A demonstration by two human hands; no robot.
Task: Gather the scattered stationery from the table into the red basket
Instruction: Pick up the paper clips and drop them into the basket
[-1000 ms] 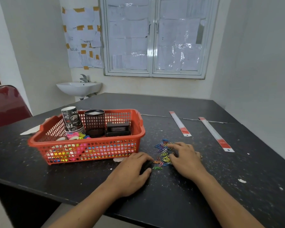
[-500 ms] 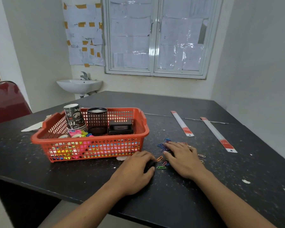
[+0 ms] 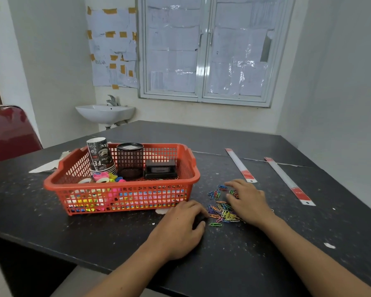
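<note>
A pile of coloured paper clips (image 3: 222, 212) lies on the black table (image 3: 266, 254), right of the red basket (image 3: 120, 185). My right hand (image 3: 248, 200) rests flat on the pile's right side with its fingers spread. Just left of the pile, my left hand (image 3: 180, 228) sits cupped on the table with curled fingers. A dark shape shows under those fingers; I cannot tell whether it is an object or shadow. Two white rulers (image 3: 240, 166) (image 3: 287, 181) with red ends lie further back on the right.
The basket holds stacked paper cups (image 3: 101, 155), a black mesh pen holder (image 3: 130, 159), a black box-like item (image 3: 160, 169) and coloured tape rolls (image 3: 103, 179). A paper scrap (image 3: 45, 167) lies behind the basket. A red chair (image 3: 9, 133) stands at the left.
My right hand has slid over the clips, and more of them now show bunched between my two hands. My left hand has stayed in place.
</note>
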